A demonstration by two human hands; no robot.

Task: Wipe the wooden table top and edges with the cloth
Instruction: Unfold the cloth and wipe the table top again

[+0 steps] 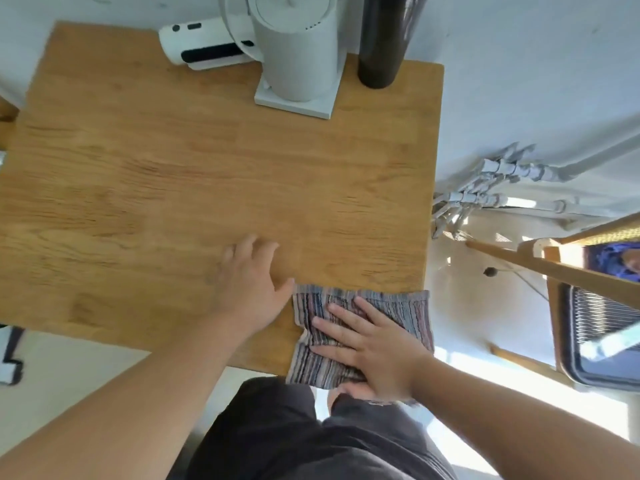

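A striped cloth [405,306] lies folded flat on the near right corner of the wooden table [194,174], its near part hanging over the front edge. My right hand [370,351] presses down on the cloth with fingers spread, pointing left. My left hand [251,282] rests flat on the bare wood just left of the cloth, fingers apart, thumb touching the cloth's left edge.
At the table's back stand a white appliance [298,53] on a square base, a white handheld device [204,46] lying on its side, and a dark cylinder [381,39]. White pipes [491,188] and a wooden chair [561,271] are to the right of the table.
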